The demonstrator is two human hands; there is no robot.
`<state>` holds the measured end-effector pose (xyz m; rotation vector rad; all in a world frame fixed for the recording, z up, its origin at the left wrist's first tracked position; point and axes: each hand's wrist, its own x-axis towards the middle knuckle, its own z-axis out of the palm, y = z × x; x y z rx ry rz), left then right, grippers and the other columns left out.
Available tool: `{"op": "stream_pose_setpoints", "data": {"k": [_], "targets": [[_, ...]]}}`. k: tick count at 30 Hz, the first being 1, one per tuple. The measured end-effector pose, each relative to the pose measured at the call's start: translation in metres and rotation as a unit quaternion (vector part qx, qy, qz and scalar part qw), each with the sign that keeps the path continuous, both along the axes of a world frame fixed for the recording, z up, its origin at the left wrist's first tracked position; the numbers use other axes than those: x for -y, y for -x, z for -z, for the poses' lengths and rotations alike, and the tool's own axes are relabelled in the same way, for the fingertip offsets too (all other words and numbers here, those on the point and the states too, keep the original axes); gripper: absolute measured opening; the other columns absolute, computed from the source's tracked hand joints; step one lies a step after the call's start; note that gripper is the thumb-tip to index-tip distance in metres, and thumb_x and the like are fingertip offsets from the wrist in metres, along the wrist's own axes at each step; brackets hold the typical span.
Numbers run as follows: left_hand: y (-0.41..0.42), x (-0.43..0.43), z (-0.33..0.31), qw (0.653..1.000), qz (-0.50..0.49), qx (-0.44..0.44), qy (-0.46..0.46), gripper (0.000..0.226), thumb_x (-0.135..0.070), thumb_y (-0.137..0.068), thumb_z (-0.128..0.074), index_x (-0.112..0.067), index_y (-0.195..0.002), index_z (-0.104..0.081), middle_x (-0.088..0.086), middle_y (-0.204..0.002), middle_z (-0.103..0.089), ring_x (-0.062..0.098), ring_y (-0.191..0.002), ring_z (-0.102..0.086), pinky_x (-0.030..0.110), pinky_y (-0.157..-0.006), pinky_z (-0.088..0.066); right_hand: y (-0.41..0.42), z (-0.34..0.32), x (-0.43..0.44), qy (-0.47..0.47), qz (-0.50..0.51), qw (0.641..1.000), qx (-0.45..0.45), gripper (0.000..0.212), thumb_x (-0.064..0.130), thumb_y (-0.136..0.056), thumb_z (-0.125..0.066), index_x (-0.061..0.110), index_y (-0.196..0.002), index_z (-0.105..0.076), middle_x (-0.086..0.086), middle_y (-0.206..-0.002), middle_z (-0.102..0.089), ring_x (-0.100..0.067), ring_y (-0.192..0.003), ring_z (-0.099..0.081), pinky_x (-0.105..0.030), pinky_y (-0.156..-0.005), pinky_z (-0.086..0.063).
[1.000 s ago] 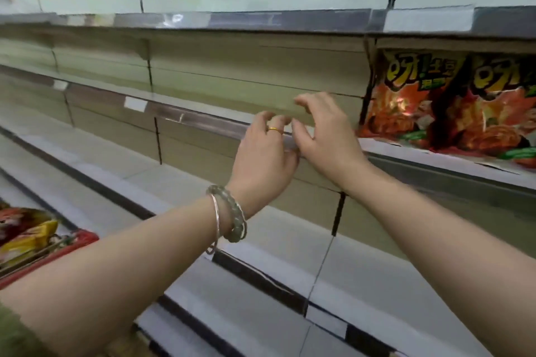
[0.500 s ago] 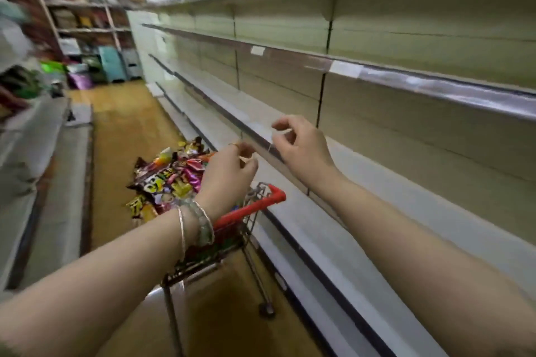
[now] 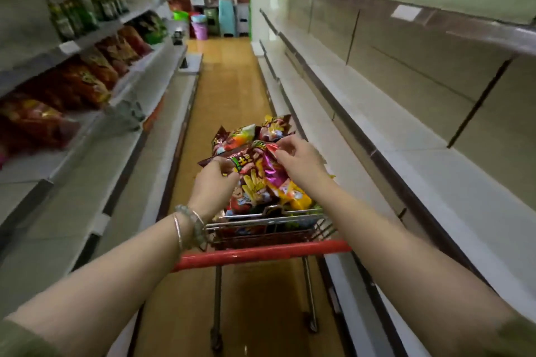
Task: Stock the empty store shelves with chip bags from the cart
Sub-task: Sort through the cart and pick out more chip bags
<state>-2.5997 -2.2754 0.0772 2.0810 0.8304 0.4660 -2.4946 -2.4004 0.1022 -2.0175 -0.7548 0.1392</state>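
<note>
Reaching into cart (image 3: 261, 255), L hand (image 3: 214, 184) grips dark bag (image 3: 229, 157) edge. R hand (image 3: 301, 160) pinches pink bag (image 3: 272, 172) top, fingers curled.

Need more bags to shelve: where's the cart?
Head view: the cart stands mid-aisle, dead ahead, bare shelves on its right; the left hand and right hand grip its chip bags.

Over a small wire cart (image 3: 290, 222) with a red handle, the left hand (image 3: 216, 184) and right hand (image 3: 301, 161) each grip colourful foil chip bags (image 3: 255, 182) heaped inside; beige metal shelves (image 3: 412, 136) stand alongside.
</note>
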Motion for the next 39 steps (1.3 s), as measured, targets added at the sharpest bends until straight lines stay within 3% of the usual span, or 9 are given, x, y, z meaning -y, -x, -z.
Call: {"op": "stream_pose_setpoints", "data": {"k": [5,11,13,16,19,29,31,36,39], "targets": [[-0.053,-0.021,0.021,0.996,-0.076,-0.001,0.054,0.035,-0.013,-0.086,-0.06,-0.009,-0.12,-0.053,0.004,-0.112,-0.056,-0.001,-0.069,-0.05,0.026,-0.066,-0.047,-0.068,0.035,-0.04,0.065,-0.044,0.995,-0.069,0.034,0.027,-0.09,-0.058,0.01,-0.119,-0.054,0.001,-0.102,-0.056,-0.016,-0.098,-0.055,-0.035,-0.088,-0.047],[-0.061,-0.036,0.061,0.975,-0.161,-0.033,0.149,0.019,-0.009,-0.084,-0.065,-0.018,-0.087,-0.049,-0.007,-0.081,-0.051,0.006,-0.071,-0.051,0.022,-0.06,-0.041,-0.096,0.094,-0.081,0.173,-0.112,0.95,-0.235,0.099,0.051,-0.075,-0.072,0.009,-0.147,-0.019,-0.009,-0.147,-0.036,-0.026,-0.131,-0.04,-0.039,-0.107,-0.037],[-0.061,-0.043,0.073,0.967,-0.167,-0.036,0.19,0.017,-0.01,-0.087,-0.063,-0.015,-0.094,-0.048,-0.007,-0.082,-0.048,0.006,-0.073,-0.05,0.019,-0.058,-0.04,-0.096,0.11,-0.093,0.195,-0.133,0.938,-0.252,0.105,0.051,-0.073,-0.073,0.008,-0.149,-0.015,-0.009,-0.151,-0.031,-0.026,-0.136,-0.035,-0.037,-0.109,-0.034],[-0.063,-0.054,0.084,0.956,-0.161,-0.059,0.238,0.038,-0.018,-0.088,-0.064,-0.011,-0.12,-0.044,-0.003,-0.096,-0.053,0.016,-0.086,-0.057,0.029,-0.061,-0.053,-0.097,0.127,-0.104,0.217,-0.135,0.932,-0.257,0.102,0.048,-0.073,-0.074,0.008,-0.147,-0.017,-0.008,-0.149,-0.034,-0.026,-0.135,-0.035,-0.035,-0.106,-0.034],[-0.067,-0.065,0.094,0.955,-0.136,-0.089,0.246,0.036,-0.021,-0.085,-0.065,-0.014,-0.117,-0.05,0.003,-0.108,-0.063,0.022,-0.094,-0.064,0.043,-0.082,-0.056,-0.097,0.136,-0.107,0.231,-0.124,0.935,-0.238,0.091,0.044,-0.069,-0.079,0.011,-0.14,-0.031,-0.005,-0.139,-0.046,-0.023,-0.128,-0.044,-0.036,-0.104,-0.039],[-0.107,-0.111,0.038,0.965,-0.085,0.068,0.237,0.051,-0.047,-0.08,-0.067,-0.023,-0.116,-0.041,-0.008,-0.102,-0.054,0.004,-0.089,-0.058,0.015,-0.065,-0.046,-0.143,0.056,-0.124,0.023,-0.122,0.957,-0.261,0.065,0.032,-0.073,-0.078,0.015,-0.127,-0.048,0.001,-0.123,-0.06,-0.013,-0.106,-0.06,-0.025,-0.086,-0.05],[-0.121,-0.119,0.03,0.941,-0.058,0.092,0.319,0.052,-0.044,-0.084,-0.063,-0.022,-0.123,-0.038,-0.006,-0.103,-0.057,0.009,-0.091,-0.063,0.02,-0.07,-0.054,-0.154,0.045,-0.132,-0.022,-0.119,0.956,-0.266,0.052,0.027,-0.073,-0.078,0.019,-0.117,-0.052,0.0,-0.109,-0.066,-0.012,-0.093,-0.065,-0.022,-0.072,-0.053],[-0.152,-0.136,0.028,0.931,0.003,0.073,0.358,0.075,-0.05,-0.069,-0.076,-0.017,-0.127,-0.043,0.003,-0.112,-0.066,0.021,-0.098,-0.067,0.039,-0.09,-0.053,-0.176,0.043,-0.153,-0.057,-0.103,0.957,-0.264,0.034,0.023,-0.074,-0.078,0.024,-0.101,-0.057,-0.004,-0.103,-0.068,-0.019,-0.093,-0.067,-0.033,-0.079,-0.056],[-0.166,-0.148,0.035,0.92,-0.002,0.087,0.383,0.06,-0.036,-0.073,-0.076,-0.015,-0.122,-0.049,0.007,-0.108,-0.07,0.021,-0.091,-0.071,0.03,-0.076,-0.058,-0.196,0.057,-0.164,-0.041,-0.121,0.95,-0.285,0.039,0.026,-0.076,-0.076,0.018,-0.109,-0.058,-0.005,-0.105,-0.068,-0.02,-0.094,-0.068,-0.038,-0.083,-0.056]]}}
